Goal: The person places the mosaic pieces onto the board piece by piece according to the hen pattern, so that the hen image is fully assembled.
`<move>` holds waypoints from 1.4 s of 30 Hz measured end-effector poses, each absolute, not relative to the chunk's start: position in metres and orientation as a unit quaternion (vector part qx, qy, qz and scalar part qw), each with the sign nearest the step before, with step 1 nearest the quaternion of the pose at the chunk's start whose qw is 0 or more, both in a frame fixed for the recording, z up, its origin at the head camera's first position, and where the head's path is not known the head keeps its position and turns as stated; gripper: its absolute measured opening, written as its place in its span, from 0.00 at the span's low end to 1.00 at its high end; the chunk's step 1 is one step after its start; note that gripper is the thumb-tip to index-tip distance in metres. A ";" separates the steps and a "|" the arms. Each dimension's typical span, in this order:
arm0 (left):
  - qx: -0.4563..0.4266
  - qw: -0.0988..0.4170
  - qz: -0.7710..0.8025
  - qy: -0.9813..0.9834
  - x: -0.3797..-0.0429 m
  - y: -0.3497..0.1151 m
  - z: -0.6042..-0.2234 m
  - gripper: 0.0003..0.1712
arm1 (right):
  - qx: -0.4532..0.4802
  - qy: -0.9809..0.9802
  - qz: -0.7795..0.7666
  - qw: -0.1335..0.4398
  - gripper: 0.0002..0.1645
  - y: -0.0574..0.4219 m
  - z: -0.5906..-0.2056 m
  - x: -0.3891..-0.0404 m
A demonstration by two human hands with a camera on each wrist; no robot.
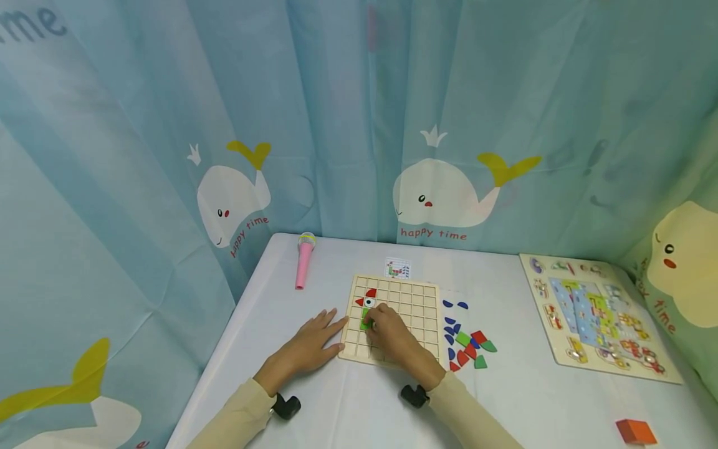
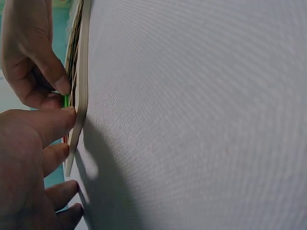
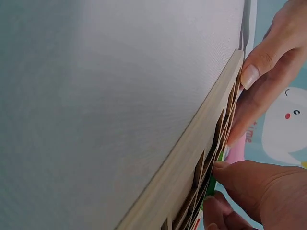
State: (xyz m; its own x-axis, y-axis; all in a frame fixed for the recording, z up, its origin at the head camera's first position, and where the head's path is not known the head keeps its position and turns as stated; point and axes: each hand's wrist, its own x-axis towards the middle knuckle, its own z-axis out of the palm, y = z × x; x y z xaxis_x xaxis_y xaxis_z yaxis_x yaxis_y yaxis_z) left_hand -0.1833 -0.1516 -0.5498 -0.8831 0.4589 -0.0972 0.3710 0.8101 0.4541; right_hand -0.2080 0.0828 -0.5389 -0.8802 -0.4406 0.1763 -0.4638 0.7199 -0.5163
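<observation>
A pale wooden grid board (image 1: 417, 315) lies on the white table. On its left part are a red quarter-round piece (image 1: 371, 292), a red triangle (image 1: 359, 302), a white tile with an eye (image 1: 369, 302) and green pieces (image 1: 365, 318) below them. My right hand (image 1: 392, 335) pinches a green piece (image 3: 211, 184) between thumb and fingers at the board's surface; the fingers partly cover it. My left hand (image 1: 311, 342) lies on the table with its fingers spread, thumb and fingertips touching the board's left edge.
Loose blue half-rounds (image 1: 450, 339) and several red and green pieces (image 1: 480, 362) lie right of the board. A picture card (image 1: 397, 268) sits behind it, a pink microphone (image 1: 303, 265) back left. Farther right are a picture puzzle board (image 1: 538, 299) and an orange block (image 1: 636, 431).
</observation>
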 end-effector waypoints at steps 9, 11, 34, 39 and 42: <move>0.218 0.101 0.225 0.944 -0.182 -0.151 -0.549 0.35 | 0.253 -0.935 0.247 0.036 0.08 0.084 -0.536 -0.204; 0.216 0.101 0.223 0.945 -0.182 -0.152 -0.549 0.35 | 0.251 -0.935 0.247 0.041 0.09 0.089 -0.533 -0.202; 0.212 0.105 0.231 0.944 -0.179 -0.150 -0.544 0.35 | 0.031 -0.976 0.187 -0.105 0.22 0.293 -0.511 -0.182; 0.211 0.104 0.232 0.944 -0.180 -0.150 -0.545 0.35 | 0.050 -0.971 0.200 -0.121 0.16 0.309 -0.514 -0.181; 0.210 0.103 0.233 0.944 -0.181 -0.150 -0.547 0.35 | 0.048 -0.972 0.196 -0.119 0.15 0.311 -0.516 -0.180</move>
